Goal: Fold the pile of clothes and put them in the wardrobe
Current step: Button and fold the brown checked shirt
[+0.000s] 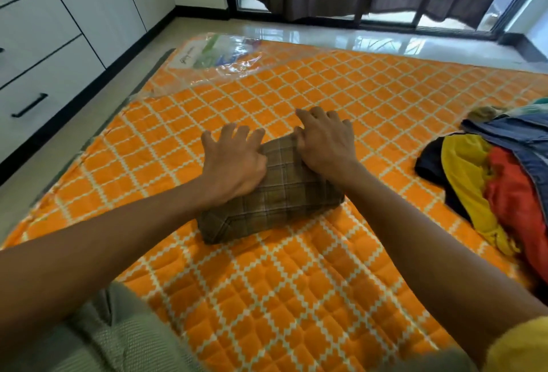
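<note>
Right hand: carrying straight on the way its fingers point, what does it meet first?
Ahead of the right hand lies bare orange quilt; farther on that line, probably the clear plastic packet at the far edge, depth unclear.

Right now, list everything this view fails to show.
Head view:
- Plaid garment: far end covered by the left hand and right hand; its type is unclear.
- Clothes pile: cut off by the right edge, so pieces cannot be counted.
- Plastic package: print too small and glared to read.
- Drawers: cut by the left edge, shut, contents hidden.
</note>
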